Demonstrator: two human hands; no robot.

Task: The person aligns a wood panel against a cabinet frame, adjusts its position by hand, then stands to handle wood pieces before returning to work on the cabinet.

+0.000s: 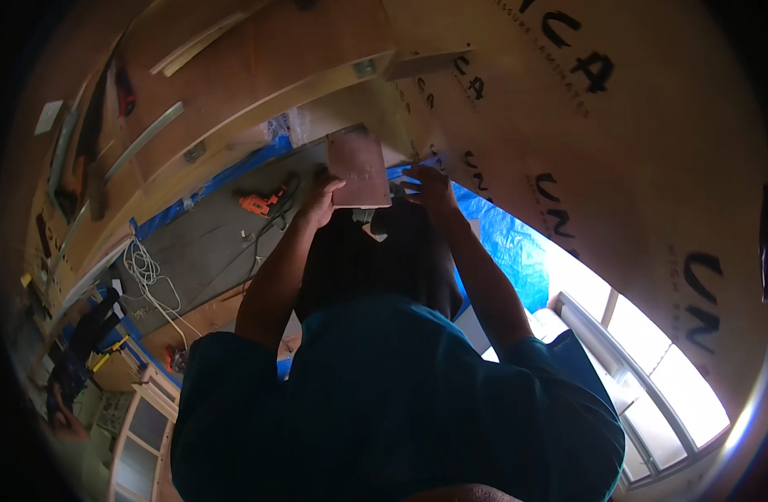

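Observation:
A small rectangular brown board (359, 169) is held up in front of me, its near edge pale. My left hand (324, 197) is closed on the board's lower left corner, with the thumb over its face. My right hand (431, 188) is just right of the board, fingers apart and curved, with nothing visible in them. Behind the board, my dark-clad legs show below, with a small pale piece that I cannot make out.
An orange power tool (257, 202) and coiled white cable (148, 269) lie on the grey floor at left. A wooden bench (258, 50) carries strips and tools. A large printed panel (609, 167) fills the right, beside blue sheeting (517, 263). Another person (76, 368) is at far left.

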